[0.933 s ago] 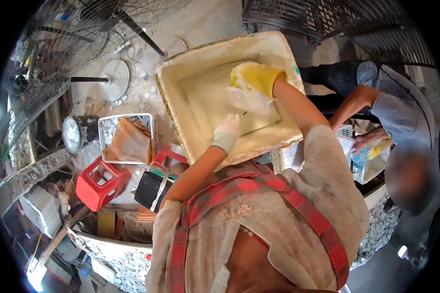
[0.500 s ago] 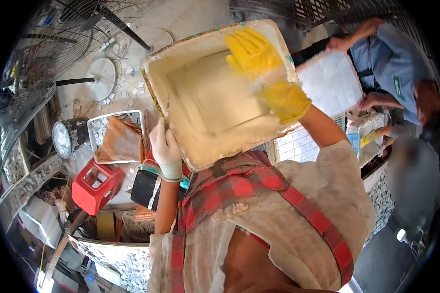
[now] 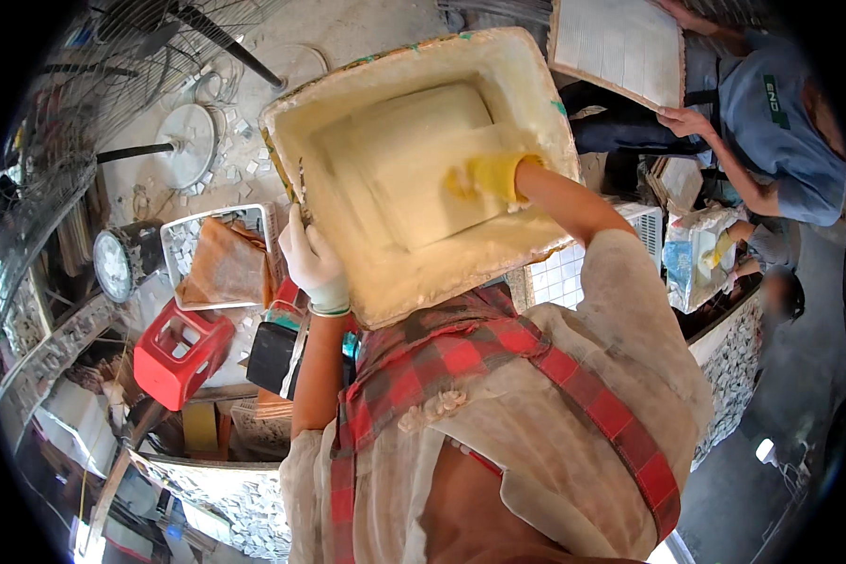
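Observation:
A large rectangular tub (image 3: 395,310) with a crusted whitish rim is tilted in front of my body. Its inside is coated pale yellow; I cannot tell whether the pale stuff in it is powder or cloudy liquid. My left hand (image 3: 312,263), in a white glove, grips the tub's left edge near the lower corner. In a yellow rubber glove, my right hand (image 3: 487,179) reaches down inside the tub, right of its middle. Motion smears its fingers, and the pale stuff partly veils them.
At left are a white basket (image 3: 271,230) of tile chips with a brown cloth, a red plastic stool (image 3: 183,352) and wire fans (image 3: 150,56). A co-worker (image 3: 771,122) at right holds a white panel (image 3: 616,52). White tile sheets (image 3: 555,277) lie beside the tub.
My right hand has gone from above the tub's far right side down into it. The co-worker's panel has moved up and away from the tub. The left hand stays at the tub's edge.

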Demonstrator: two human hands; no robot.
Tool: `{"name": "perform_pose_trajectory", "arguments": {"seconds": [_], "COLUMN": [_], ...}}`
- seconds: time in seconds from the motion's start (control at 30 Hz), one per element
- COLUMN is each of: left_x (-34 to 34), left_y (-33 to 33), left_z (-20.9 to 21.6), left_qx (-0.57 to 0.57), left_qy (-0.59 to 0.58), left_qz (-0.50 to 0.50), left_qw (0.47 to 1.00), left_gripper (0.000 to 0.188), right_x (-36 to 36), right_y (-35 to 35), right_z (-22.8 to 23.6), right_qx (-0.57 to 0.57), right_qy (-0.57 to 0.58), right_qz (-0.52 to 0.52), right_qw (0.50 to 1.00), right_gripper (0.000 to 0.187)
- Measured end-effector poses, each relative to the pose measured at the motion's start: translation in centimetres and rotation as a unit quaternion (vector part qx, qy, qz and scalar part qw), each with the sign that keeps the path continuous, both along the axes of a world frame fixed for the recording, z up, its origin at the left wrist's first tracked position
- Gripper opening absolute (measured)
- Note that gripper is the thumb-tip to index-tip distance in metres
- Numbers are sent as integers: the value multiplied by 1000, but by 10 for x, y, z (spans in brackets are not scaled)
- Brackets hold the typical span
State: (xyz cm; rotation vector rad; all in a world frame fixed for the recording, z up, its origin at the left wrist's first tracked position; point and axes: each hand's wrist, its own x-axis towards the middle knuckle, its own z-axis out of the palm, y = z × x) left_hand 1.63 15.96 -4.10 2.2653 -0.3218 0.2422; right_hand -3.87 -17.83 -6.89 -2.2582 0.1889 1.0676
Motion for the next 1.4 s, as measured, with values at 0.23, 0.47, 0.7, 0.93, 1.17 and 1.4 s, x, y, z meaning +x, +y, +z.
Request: {"name": "perform_pose_trajectory", "arguments": {"seconds": [0.23, 0.47, 0.7, 0.93, 1.17, 1.4], "left_x": [-3, 0, -4, -1, 0, 1], "left_y": [-3, -4, 3, 3, -4, 0], "left_z": [4, 8, -2, -4, 4, 0], "left_qx": [-4, 1, -5, 5, 5, 8], "left_qy": [-26, -13, 1, 12, 19, -3], "left_qz": [0, -8, 1, -10, 6, 3], "left_qw": [1000, 1000, 1000, 1000, 1000, 1000], "left_gripper": [36, 37, 38, 39, 38, 39], "right_x": [-3, -47, 51, 104, 115, 153], "right_y": [-39, -58, -15, 53, 197, 149], "right_z": [2, -78, -23, -118, -152, -82], "right_qx": [34, -235, -339, -389, -204, -98], "right_qy": [-189, 86, -153, -94, -315, -171], "right_qz": [-196, 248, 179, 25, 42, 127], "right_qw": [961, 936, 911, 916, 926, 972], "right_gripper": [41, 41, 46, 53, 51, 47]}}
